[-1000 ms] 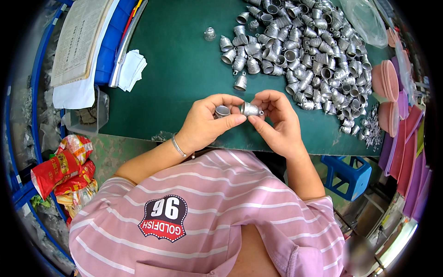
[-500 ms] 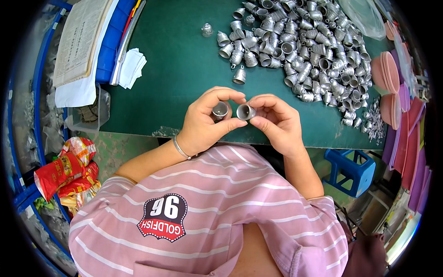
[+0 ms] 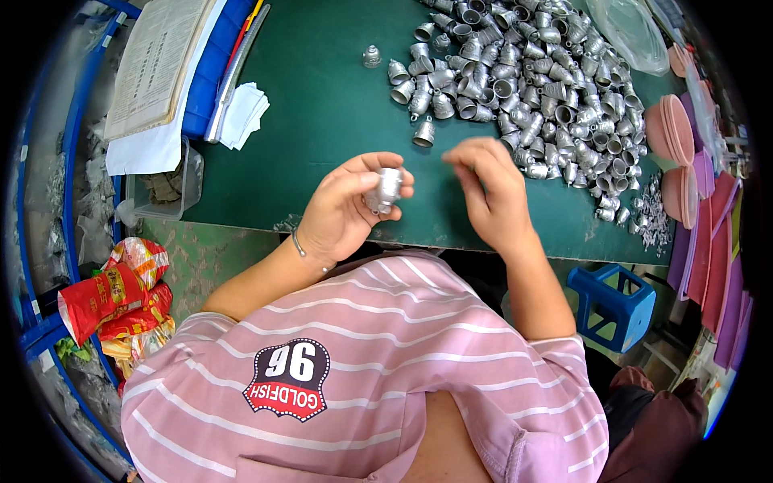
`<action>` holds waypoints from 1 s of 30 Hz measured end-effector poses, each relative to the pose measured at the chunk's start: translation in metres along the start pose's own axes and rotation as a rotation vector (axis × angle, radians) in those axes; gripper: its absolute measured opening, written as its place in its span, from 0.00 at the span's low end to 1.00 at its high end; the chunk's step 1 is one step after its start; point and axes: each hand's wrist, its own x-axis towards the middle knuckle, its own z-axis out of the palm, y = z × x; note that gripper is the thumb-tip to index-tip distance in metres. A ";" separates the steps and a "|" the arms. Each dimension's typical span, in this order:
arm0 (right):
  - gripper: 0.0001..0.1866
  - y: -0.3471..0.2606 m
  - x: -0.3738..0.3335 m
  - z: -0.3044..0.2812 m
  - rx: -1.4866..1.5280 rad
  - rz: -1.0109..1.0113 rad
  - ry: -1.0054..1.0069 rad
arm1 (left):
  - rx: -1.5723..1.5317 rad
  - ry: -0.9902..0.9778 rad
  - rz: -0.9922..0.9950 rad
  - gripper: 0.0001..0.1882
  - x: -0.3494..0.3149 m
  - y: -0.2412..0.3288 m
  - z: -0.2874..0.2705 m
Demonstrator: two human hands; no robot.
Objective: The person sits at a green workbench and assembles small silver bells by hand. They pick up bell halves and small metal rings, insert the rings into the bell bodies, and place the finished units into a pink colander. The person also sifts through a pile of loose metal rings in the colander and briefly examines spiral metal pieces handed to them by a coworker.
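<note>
Head view: I sit at a green worktop (image 3: 314, 109) that carries a pile of silver metal bells (image 3: 555, 88).
Left fingers (image 3: 386, 159): curled around a bell, thumb against it, near me and to the left of the pile.
Held bell (image 3: 390, 184): in my left grasp, raised over the worktop; part of another metal piece shows beneath it.
Right fingers (image 3: 477, 154): bent, just on my side of the pile; their tips are blurred, so I cannot tell whether they meet.
Lone bell (image 3: 371, 56): mouth down, left of the pile and apart from it.
Small metal parts (image 3: 651, 216): heaped beside the pile's right-hand near corner.
Pink containers (image 3: 670, 133): right of the pile.
Paper slips (image 3: 240, 117): well left of the pile.
</note>
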 end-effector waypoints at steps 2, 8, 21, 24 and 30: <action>0.15 0.008 0.015 0.001 -0.156 -0.082 -0.052 | -0.084 0.065 -0.021 0.17 -0.001 0.001 0.003; 0.18 0.019 0.032 0.017 -0.278 -0.088 -0.218 | 0.010 0.073 -0.067 0.11 -0.002 -0.001 -0.004; 0.11 -0.011 -0.015 0.003 0.764 0.640 -0.186 | 0.567 0.115 0.027 0.18 0.000 -0.010 0.022; 0.11 -0.014 -0.018 0.001 0.815 0.668 -0.175 | 0.658 0.102 0.020 0.17 -0.001 -0.011 0.023; 0.11 -0.013 -0.025 0.001 0.892 0.729 -0.157 | 0.687 0.100 0.001 0.17 -0.002 -0.014 0.022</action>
